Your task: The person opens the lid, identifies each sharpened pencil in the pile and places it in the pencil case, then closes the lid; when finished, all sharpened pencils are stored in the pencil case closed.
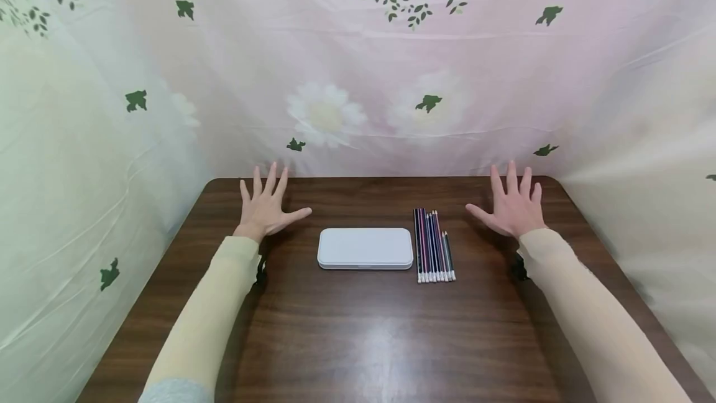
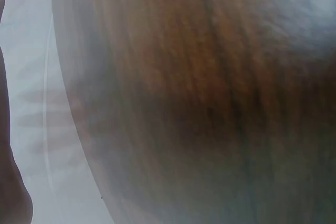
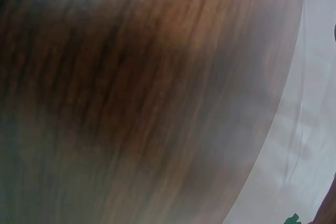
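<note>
My left hand [image 1: 265, 207] is spread flat near the far left of the table, fingers straight and thumb pointing inward; it holds nothing. On the far right my right hand [image 1: 513, 205] is spread the same way, also holding nothing. Between them lies a closed white case [image 1: 365, 246], a shallow box with rounded corners. Right beside the case is a row of several pencils [image 1: 431, 247] with white eraser ends toward me, the rightmost ones shorter. The left wrist view catches only a dark edge of the left hand [image 2: 8, 182]; the right wrist view shows a sliver of the right hand [image 3: 328, 205].
The dark wooden table [image 1: 386, 334] has rounded far corners. A pale cloth [image 1: 375, 48] printed with flowers and green leaves hangs behind it and along both sides. Dark wrist-worn devices show under both sleeves.
</note>
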{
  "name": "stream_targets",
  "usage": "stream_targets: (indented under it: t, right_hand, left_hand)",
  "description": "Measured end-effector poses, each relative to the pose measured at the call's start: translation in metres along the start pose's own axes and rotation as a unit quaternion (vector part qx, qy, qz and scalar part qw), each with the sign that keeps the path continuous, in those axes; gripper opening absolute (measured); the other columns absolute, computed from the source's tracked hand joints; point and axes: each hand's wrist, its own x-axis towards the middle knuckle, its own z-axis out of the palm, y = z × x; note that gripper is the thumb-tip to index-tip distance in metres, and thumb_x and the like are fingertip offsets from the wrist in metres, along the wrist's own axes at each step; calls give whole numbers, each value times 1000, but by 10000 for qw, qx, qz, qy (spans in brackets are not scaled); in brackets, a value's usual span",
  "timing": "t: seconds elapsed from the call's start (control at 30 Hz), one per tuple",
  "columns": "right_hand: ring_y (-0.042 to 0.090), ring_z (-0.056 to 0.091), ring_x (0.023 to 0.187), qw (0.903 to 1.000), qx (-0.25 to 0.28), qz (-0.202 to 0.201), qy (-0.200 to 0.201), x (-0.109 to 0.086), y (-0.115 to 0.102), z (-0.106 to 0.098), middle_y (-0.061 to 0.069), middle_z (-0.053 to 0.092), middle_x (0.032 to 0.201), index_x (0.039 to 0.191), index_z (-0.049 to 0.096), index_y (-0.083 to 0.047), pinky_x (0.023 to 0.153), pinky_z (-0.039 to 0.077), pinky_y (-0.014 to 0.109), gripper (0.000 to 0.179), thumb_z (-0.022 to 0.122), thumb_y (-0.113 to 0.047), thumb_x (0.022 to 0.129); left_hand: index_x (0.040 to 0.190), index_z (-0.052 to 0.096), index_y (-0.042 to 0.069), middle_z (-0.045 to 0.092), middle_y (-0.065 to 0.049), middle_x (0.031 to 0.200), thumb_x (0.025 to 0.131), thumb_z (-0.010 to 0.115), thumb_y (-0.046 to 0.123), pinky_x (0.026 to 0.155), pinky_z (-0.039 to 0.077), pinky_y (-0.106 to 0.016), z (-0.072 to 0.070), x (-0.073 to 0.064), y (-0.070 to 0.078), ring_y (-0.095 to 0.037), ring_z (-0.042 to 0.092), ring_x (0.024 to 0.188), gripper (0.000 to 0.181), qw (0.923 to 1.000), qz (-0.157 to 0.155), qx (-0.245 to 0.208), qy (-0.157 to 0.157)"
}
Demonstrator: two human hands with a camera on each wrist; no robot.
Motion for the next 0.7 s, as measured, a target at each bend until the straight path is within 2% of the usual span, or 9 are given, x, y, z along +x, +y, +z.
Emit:
stream_targets:
  t: [0.27, 0.43, 0.57, 0.7]
  right_hand:
    - [65, -1, 152, 10000, -1, -94, 22, -4, 1, 0, 33, -4, 171, 169, 5, -11, 116, 6, 80, 115, 49, -83, 91]
    - [65, 5, 151, 9995, 95, -295, -115, -8, -7, -3, 35, 3, 170, 169, 10, -8, 117, 7, 80, 112, 49, -81, 93]
    - [63, 9, 152, 9978, 142, -480, -427, -14, -18, -3, 35, 7, 170, 169, 13, -7, 117, 11, 79, 110, 47, -81, 94]
    - [58, 17, 153, 9947, 194, -857, -527, -22, -33, -4, 33, 14, 170, 167, 19, -5, 118, 18, 75, 106, 49, -77, 96]
  left_hand:
    - [167, -12, 34, -17, -1, 176, 81, 41, 98, 118, -12, -76, -3, 2, 1, -43, -16, 160, 120, 9999, 15, -124, -8]
    - [166, -15, 36, -9, -3, 177, 83, 46, 94, 118, -3, -78, -3, -3, 4, -42, -15, 160, 118, 9986, 70, -520, -23]
    - [165, -16, 37, -2, -4, 178, 85, 48, 92, 119, 5, -78, -2, -10, 7, -46, -5, 160, 116, 9959, 153, -884, -150]
    - [166, -14, 36, 4, -5, 178, 85, 50, 91, 119, 4, -77, -2, -18, 13, -49, 6, 159, 117, 9916, 271, -1230, -282]
